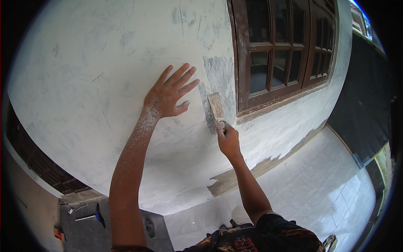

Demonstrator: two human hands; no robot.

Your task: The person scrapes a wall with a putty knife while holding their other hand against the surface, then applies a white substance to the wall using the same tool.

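Against one white wall (pixel 109 96), my left hand (pixel 168 93) lies spread, holding nothing; my right hand (pixel 228 142) grips one scraper (pixel 216 106), beside one brown window (pixel 281 50).

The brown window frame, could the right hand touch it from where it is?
Probably yes: the right hand is just below and left of the window frame's lower corner, with nothing visible between, though its fingers are wrapped around a scraper.
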